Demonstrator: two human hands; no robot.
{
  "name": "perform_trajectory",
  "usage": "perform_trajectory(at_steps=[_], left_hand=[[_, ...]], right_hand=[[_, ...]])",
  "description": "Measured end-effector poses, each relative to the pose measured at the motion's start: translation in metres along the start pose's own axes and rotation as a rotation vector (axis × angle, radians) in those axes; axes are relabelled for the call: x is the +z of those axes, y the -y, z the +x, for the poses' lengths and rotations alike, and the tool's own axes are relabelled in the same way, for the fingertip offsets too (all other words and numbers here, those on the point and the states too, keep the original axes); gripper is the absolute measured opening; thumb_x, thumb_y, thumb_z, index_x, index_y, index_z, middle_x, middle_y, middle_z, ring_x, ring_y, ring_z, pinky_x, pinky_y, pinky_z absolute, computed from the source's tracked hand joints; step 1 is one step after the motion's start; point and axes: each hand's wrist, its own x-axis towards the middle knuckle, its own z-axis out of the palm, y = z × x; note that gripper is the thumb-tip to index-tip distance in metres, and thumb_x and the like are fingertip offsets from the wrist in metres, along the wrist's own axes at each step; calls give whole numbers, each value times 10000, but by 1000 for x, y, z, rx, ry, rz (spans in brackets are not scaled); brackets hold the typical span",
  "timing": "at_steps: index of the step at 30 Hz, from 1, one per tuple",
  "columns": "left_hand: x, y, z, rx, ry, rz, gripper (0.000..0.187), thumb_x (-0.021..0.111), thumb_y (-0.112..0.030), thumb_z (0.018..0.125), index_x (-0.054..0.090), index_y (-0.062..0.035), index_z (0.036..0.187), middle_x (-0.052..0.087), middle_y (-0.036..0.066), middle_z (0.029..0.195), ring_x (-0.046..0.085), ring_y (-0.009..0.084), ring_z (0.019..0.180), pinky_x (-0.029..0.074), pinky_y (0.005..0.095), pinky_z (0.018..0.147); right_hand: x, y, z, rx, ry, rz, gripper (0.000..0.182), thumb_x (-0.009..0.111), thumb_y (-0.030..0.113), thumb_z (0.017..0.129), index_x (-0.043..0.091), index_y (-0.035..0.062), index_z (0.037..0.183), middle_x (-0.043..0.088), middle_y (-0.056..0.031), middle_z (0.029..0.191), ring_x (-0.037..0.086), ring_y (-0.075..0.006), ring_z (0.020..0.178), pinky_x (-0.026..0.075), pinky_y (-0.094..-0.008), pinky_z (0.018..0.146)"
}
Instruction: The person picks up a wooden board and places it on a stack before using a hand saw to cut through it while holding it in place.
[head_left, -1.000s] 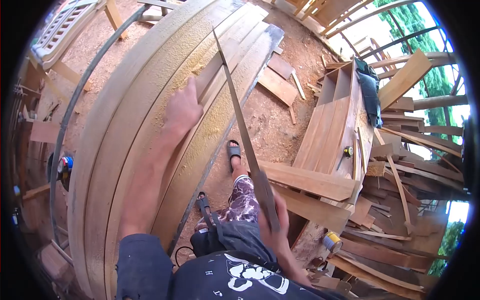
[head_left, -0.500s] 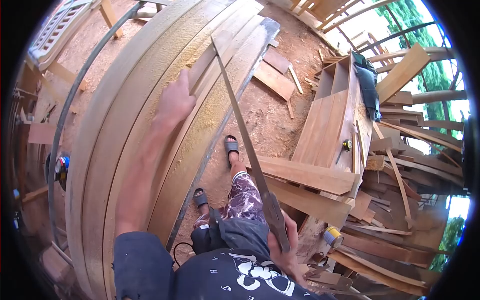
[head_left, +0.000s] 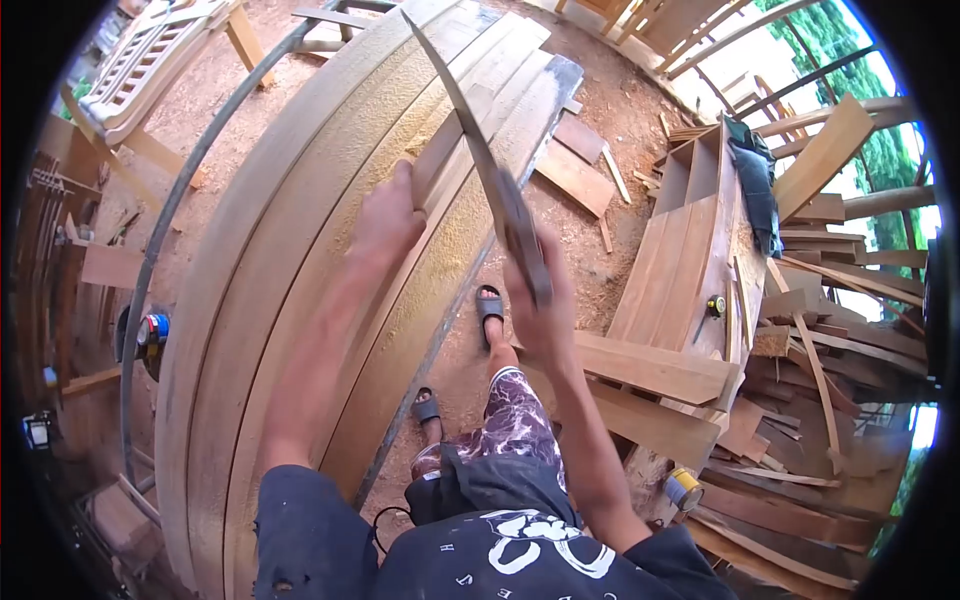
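R hand (head_left: 545,320) closed firmly round handle of handsaw (head_left: 464,112), blade pointing fwd & slightly L, crossing over thin wood strip (head_left: 436,160); blade/strip contact hard to tell. L hand (head_left: 388,220) mostly closed, fingers curled on near end of strip. Strip lies atop long boards (head_left: 245,300) w/ sawdust (head_left: 445,250) strewn over them. R side: wooden cabinet (head_left: 655,265) w/ tape measure (head_left: 716,306) on it, dark cloth (head_left: 757,190) at far end. Yellow can (head_left: 684,490) nr person's R arm.
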Motion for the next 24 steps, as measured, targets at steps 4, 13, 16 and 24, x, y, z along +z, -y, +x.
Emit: perform_trajectory(at_steps=[4,13,16,24], left_hand=[[4,2,-1,1,-2,-5,412,643,-53,824,465,5,1191,690,302,955,691,475,952,558,539,903],[3,-1,-4,-78,-5,-14,457,682,-86,810,459,-14,1202,681,309,971,660,507,947,524,561,893],[0,6,2,-32,-17,-15,438,663,-70,812,464,-12,1198,687,305,952,673,495,930,539,559,881],[8,5,-2,14,-37,-10,480,677,-85,817,459,-2,1237,690,316,948,679,493,949,539,554,901]], right_hand=[[-79,13,-194,82,54,-164,541,614,83,955,417,-48,1441,678,-154,1121,662,-182,939,522,-318,867],[32,-44,50,-171,-40,-34,397,594,102,969,488,42,1347,679,-195,971,664,-255,818,518,-389,692],[40,37,116,70,90,-141,367,574,182,990,483,31,1312,649,-260,859,670,-355,759,507,-450,664],[-77,-1,-197,70,45,-151,555,620,44,927,417,-48,1436,658,-172,1164,657,-212,993,520,-345,894]])
